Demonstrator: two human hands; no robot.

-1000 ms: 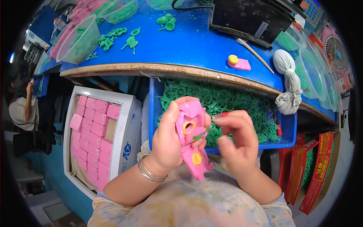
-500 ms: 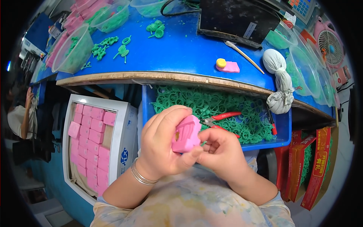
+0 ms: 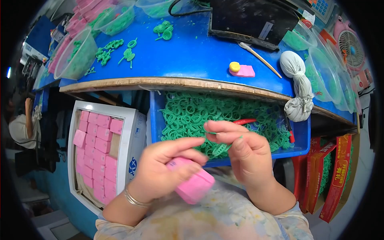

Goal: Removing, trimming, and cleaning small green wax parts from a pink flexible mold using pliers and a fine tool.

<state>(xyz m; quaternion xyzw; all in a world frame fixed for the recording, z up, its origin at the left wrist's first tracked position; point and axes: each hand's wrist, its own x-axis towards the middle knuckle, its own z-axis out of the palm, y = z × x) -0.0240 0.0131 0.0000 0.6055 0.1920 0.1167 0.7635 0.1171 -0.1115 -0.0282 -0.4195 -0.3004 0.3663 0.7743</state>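
Below blue tabletop front edge, our left hand (image 3: 168, 168) grasping pink plastic block (image 3: 192, 185); right hand (image 3: 244, 154) pinching small green plastic ring piece (image 3: 221, 149).

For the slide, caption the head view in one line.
Left hand holds a pink plastic block; right hand pinches a green plastic piece above a blue bin of green rings.
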